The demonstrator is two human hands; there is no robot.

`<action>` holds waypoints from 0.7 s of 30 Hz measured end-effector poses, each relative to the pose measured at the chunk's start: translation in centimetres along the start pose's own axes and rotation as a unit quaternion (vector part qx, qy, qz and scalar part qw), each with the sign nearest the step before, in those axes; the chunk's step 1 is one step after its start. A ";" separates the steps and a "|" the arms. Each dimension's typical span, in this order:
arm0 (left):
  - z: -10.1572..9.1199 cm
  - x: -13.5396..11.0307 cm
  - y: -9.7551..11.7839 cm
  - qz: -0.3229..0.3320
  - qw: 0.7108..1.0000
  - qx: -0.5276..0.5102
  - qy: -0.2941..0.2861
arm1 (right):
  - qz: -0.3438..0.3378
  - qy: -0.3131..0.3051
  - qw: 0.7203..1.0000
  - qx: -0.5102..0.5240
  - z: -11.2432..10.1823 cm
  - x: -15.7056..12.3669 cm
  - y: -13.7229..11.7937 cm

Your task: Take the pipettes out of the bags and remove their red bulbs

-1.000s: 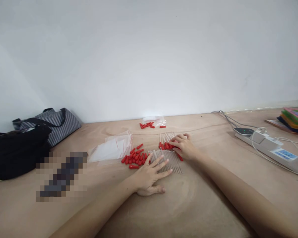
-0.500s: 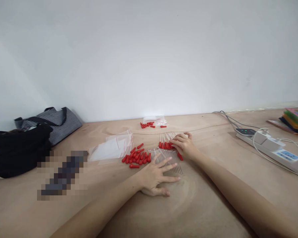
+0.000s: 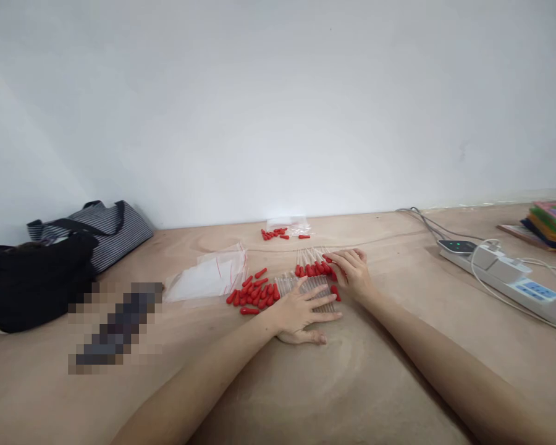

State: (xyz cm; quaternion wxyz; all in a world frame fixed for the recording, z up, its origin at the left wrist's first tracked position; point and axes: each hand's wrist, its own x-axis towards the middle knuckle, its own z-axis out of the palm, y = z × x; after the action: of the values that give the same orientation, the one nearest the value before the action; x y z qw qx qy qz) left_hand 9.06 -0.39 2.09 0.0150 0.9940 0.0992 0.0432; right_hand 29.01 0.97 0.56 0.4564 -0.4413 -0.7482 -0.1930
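My left hand point(image 3: 301, 312) lies flat with its fingers spread over a row of clear glass tubes point(image 3: 287, 283). Beyond those tubes is a row of droppers with red rubber bulbs point(image 3: 311, 270), their thin stems pointing at the wall. At the right end of that row my right hand point(image 3: 352, 272) is closed, a red rubber bulb point(image 3: 328, 258) at its fingertips. Another loose bulb point(image 3: 335, 293) rests just below that hand. To the left of my left hand sits a pile of red rubber bulbs point(image 3: 259, 293).
Clear zip bags point(image 3: 204, 276) with red lines lie left of the pile. Near the wall are more bulbs point(image 3: 273, 234) and a small bag point(image 3: 285, 222). A power strip point(image 3: 514, 281) with cables stands right; a striped bag point(image 3: 120, 235) and black bag point(image 3: 37, 284) are left.
My left hand has slid forward and slightly right over the glass tubes, which now sit closer to the bulb row. My right hand's fingers have lifted a bulb at the row's right end.
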 end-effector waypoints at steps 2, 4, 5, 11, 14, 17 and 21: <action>0.1 0.1 -0.4 -0.006 1.000 -0.003 -0.006 | 0.000 0.011 1.000 0.004 0.2 -0.1 0.1; 0.2 0.2 -0.7 -0.013 1.000 -0.003 0.003 | -0.005 0.023 1.000 0.009 0.3 -0.1 0.2; 0.2 0.2 -0.8 -0.013 1.000 -0.004 0.013 | -0.009 0.030 0.999 0.011 0.3 -0.1 0.1; 0.3 -0.9 0.4 -0.055 0.983 -0.072 0.158 | -0.067 0.065 0.995 0.021 -0.4 -0.4 -1.5; 0.3 -1.5 1.6 -0.201 0.913 -0.217 0.280 | -0.133 0.059 0.989 0.026 -0.7 -0.7 -3.4; 0.5 -1.7 2.3 -0.294 0.788 -0.428 0.332 | -0.204 0.055 0.977 0.027 -0.7 -1.0 -5.5; 0.6 -2.0 2.3 -0.315 0.692 -0.552 0.343 | -0.256 0.023 0.966 0.028 -0.2 -1.1 -7.1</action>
State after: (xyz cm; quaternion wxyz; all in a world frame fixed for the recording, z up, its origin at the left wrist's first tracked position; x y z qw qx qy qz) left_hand 7.59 -3.07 1.36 0.5386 0.6332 0.3627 0.4212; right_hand 23.40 -3.50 0.53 0.4206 -0.2172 -0.8309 -0.2924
